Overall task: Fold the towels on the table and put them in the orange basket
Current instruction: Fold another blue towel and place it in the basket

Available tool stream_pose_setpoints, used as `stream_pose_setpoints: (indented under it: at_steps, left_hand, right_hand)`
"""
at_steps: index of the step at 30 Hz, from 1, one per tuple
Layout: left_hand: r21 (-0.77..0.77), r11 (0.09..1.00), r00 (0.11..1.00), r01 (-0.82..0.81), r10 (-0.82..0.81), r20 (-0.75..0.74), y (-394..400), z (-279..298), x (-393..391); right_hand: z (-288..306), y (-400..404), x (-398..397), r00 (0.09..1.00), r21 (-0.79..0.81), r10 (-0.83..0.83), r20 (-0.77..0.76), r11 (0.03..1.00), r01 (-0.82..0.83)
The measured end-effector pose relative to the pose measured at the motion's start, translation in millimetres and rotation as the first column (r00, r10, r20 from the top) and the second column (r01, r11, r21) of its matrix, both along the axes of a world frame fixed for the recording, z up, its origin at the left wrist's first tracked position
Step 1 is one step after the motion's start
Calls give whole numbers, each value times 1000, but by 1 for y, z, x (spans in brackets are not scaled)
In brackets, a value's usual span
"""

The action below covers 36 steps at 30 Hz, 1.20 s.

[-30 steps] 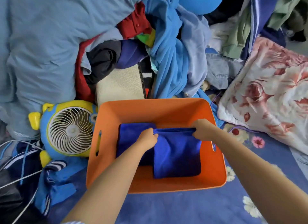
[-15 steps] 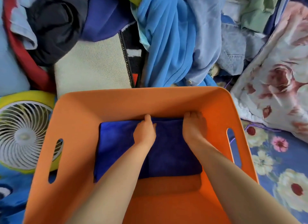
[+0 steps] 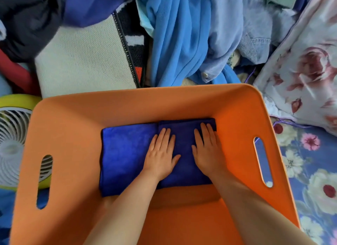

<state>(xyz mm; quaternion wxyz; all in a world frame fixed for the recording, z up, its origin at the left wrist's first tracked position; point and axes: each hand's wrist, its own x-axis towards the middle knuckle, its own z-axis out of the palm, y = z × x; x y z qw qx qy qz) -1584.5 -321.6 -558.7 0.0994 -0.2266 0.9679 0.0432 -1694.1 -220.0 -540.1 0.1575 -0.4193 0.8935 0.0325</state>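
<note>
Two folded dark blue towels lie side by side on the floor of the orange basket (image 3: 73,128), pushed against its far wall. The left towel (image 3: 124,157) is bare. The right towel (image 3: 184,164) overlaps it a little and lies under both hands. My left hand (image 3: 161,153) rests flat on the right towel's left part, fingers straight and pointing away from me. My right hand (image 3: 207,150) presses flat on its right part, near the basket's right wall.
A heap of clothes, with a light blue garment (image 3: 175,36) and a cream knit (image 3: 83,57), rises behind the basket. A white and yellow fan (image 3: 12,140) stands at the left. A floral pillow (image 3: 306,66) lies right, on a flowered blue sheet (image 3: 310,171).
Both hands let go of the right towel's far edge and now lie flat on top of it. The towel has settled beside the other one. The camera has moved closer to the basket.
</note>
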Motion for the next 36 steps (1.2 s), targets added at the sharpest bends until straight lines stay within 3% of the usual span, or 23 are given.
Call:
stream_pose_setpoints:
  at_steps: [7,10,14,17,20,26,27,36]
  left_hand:
    - [81,997,978,14,-31,206,2,-5,-7]
    - [86,995,987,-44,30,161,8,12,-7]
    - [96,994,972,-48,24,233,1,18,-14]
    - [119,993,993,-28,13,121,-1,38,-20]
    - [84,996,1000,-15,13,27,0,80,-16]
    - [-37,997,993,-65,61,-103,0,184,-14]
    - [-57,997,984,-55,44,-171,3,207,-13]
    - [-200,962,963,-186,139,-230,63,391,22]
  right_hand:
    - [-14,2,-12,980,0,-23,198,1000,23]
    - [-3,5,-10,977,34,-20,213,999,14]
    - [10,-2,-16,966,139,-15,258,990,-22]
    - [30,-7,-18,963,194,-55,262,981,3]
    - [70,-7,-7,967,152,-77,241,988,41]
    - [168,-4,-3,978,-90,-17,210,995,37]
    - [191,-1,0,983,-129,9,182,992,15]
    - [376,49,32,992,-387,78,-104,915,-113]
